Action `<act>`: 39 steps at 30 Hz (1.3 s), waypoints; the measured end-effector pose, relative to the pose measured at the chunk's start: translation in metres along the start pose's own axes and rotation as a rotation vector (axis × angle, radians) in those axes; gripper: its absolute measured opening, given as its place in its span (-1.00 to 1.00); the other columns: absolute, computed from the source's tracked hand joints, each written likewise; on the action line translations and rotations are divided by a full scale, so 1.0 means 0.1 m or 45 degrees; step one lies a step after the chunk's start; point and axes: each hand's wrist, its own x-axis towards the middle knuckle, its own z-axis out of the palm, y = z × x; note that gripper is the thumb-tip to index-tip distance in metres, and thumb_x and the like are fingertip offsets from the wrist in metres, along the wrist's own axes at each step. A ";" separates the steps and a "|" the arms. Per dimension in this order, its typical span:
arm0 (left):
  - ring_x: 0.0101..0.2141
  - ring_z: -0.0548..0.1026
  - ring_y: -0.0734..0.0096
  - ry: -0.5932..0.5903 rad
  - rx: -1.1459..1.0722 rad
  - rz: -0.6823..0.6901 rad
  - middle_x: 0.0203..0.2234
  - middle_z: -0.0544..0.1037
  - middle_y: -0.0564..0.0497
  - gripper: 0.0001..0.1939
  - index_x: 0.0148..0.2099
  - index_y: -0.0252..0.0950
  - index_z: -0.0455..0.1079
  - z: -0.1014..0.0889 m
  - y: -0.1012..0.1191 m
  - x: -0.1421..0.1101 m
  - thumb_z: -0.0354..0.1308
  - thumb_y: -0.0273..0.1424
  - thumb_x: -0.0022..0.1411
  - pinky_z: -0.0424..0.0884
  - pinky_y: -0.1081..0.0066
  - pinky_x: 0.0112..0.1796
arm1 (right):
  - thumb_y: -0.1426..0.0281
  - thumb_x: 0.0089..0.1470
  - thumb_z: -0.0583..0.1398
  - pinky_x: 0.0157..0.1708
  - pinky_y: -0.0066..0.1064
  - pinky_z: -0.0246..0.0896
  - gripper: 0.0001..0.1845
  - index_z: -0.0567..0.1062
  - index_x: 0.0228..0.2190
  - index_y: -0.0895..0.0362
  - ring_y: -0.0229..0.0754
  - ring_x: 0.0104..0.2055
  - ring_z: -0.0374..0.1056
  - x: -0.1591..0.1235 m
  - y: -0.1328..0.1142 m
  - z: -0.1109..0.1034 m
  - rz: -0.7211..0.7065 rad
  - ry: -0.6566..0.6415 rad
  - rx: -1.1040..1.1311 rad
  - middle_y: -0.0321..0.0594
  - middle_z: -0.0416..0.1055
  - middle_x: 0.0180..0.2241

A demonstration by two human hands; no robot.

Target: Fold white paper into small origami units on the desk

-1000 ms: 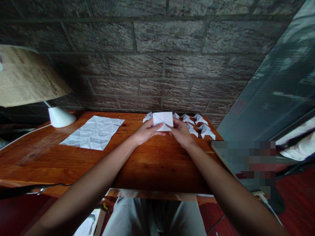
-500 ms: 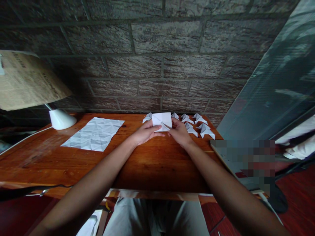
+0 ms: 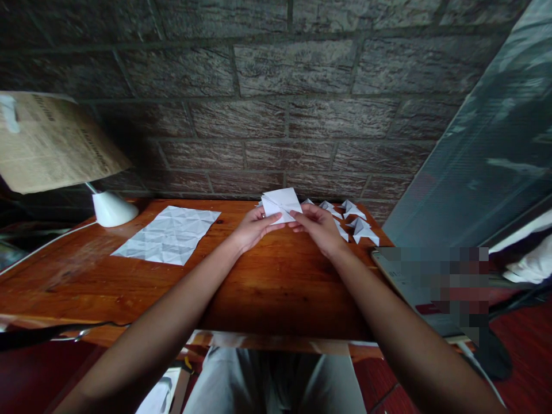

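A small folded square of white paper (image 3: pixel 282 201) is pinched between both hands above the back of the wooden table. My left hand (image 3: pixel 257 227) grips its lower left side, with the thumb on the front face. On the lower right, my right hand (image 3: pixel 317 224) is closed on the same paper, its thumb near the bottom middle. Loose layers show at the paper's upper left corner. Behind and beside my right hand stand several folded paper pieces (image 3: pixel 363 230) with raised points; my hands and the held paper hide some of them.
A creased white sheet (image 3: pixel 170 234) lies on the left of the wooden table (image 3: pixel 276 287). Farther left stands a lamp with a white base (image 3: pixel 112 210) and a paper shade (image 3: pixel 56 144). A brick wall (image 3: pixel 259 115) rises behind. A flat grey panel (image 3: pixel 405 287) sits at the right edge.
The folded paper has tilted and risen slightly in my hands, and its upper left layers now stand apart. My thumbs have shifted along its lower edge. The table pieces stay put.
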 end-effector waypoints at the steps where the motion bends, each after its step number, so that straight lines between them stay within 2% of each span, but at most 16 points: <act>1: -0.18 0.59 0.33 0.012 0.001 0.003 -0.16 0.67 -0.10 -0.64 -0.15 -0.36 0.60 0.00 0.00 0.00 0.50 -0.38 -0.04 0.44 0.22 0.04 | 0.18 -0.22 0.48 -0.42 -0.50 0.40 -0.58 0.57 -0.31 0.10 -0.28 -0.38 0.51 0.00 -0.02 0.00 -0.007 -0.010 -0.005 -0.27 0.59 -0.33; 5: -0.22 0.59 0.36 0.072 0.015 0.007 -0.18 0.67 -0.09 -0.62 -0.16 -0.35 0.60 0.00 0.01 0.00 0.52 -0.37 -0.07 0.47 0.26 -0.02 | 0.13 -0.16 0.46 -0.44 -0.51 0.40 -0.52 0.54 -0.22 0.08 -0.22 -0.30 0.55 -0.03 -0.09 0.00 0.019 -0.070 -0.037 -0.23 0.59 -0.24; 10: -0.22 0.58 0.34 0.091 0.053 0.010 -0.20 0.67 -0.08 -0.62 -0.20 -0.34 0.60 -0.02 0.00 0.01 0.53 -0.35 -0.10 0.47 0.23 -0.03 | -0.13 -0.10 0.35 -0.45 -0.51 0.41 -0.43 0.51 -0.35 0.12 -0.18 -0.31 0.57 -0.05 -0.11 0.04 0.026 -0.066 -0.065 -0.21 0.56 -0.34; 13: -0.21 0.58 0.34 0.086 0.070 0.002 -0.18 0.67 -0.09 -0.60 -0.18 -0.32 0.61 -0.02 -0.01 0.01 0.54 -0.33 -0.11 0.48 0.26 -0.07 | -0.22 -0.08 0.29 -0.47 -0.50 0.41 -0.37 0.52 -0.39 0.12 -0.17 -0.34 0.57 -0.04 -0.09 0.04 0.022 -0.061 -0.062 -0.18 0.56 -0.34; 20: -0.21 0.58 0.26 0.038 0.141 -0.002 -0.18 0.66 -0.13 -0.58 -0.18 -0.33 0.63 -0.01 -0.02 -0.01 0.54 -0.31 -0.13 0.51 0.26 -0.15 | -0.02 -0.21 0.45 -0.43 -0.45 0.44 -0.51 0.62 -0.38 0.12 -0.22 -0.40 0.52 -0.02 0.02 -0.01 -0.009 -0.025 -0.158 -0.22 0.60 -0.35; 32: -0.25 0.58 0.29 0.088 0.116 0.029 -0.29 0.64 -0.11 -0.57 -0.20 -0.35 0.61 0.01 -0.04 0.00 0.52 -0.20 -0.09 0.56 0.31 -0.24 | 0.04 -0.15 0.44 -0.42 -0.43 0.40 -0.58 0.65 -0.37 0.12 -0.26 -0.45 0.48 -0.02 0.07 0.01 -0.030 0.001 -0.160 -0.23 0.60 -0.40; 35: -0.27 0.58 0.30 0.091 0.112 0.030 -0.28 0.65 -0.11 -0.59 -0.22 -0.35 0.62 0.01 -0.02 -0.01 0.53 -0.21 -0.11 0.56 0.31 -0.25 | 0.03 -0.17 0.45 -0.43 -0.43 0.40 -0.56 0.65 -0.37 0.12 -0.25 -0.45 0.47 -0.03 0.07 0.02 -0.049 -0.010 -0.180 -0.23 0.60 -0.41; 39: -0.28 0.57 0.33 0.099 0.121 0.023 -0.23 0.65 -0.11 -0.63 -0.23 -0.32 0.63 0.02 -0.02 -0.02 0.52 -0.24 -0.10 0.56 0.33 -0.26 | 0.02 -0.21 0.46 -0.47 -0.43 0.38 -0.55 0.65 -0.41 0.13 -0.27 -0.50 0.43 -0.02 0.08 0.02 -0.052 -0.003 -0.198 -0.27 0.55 -0.51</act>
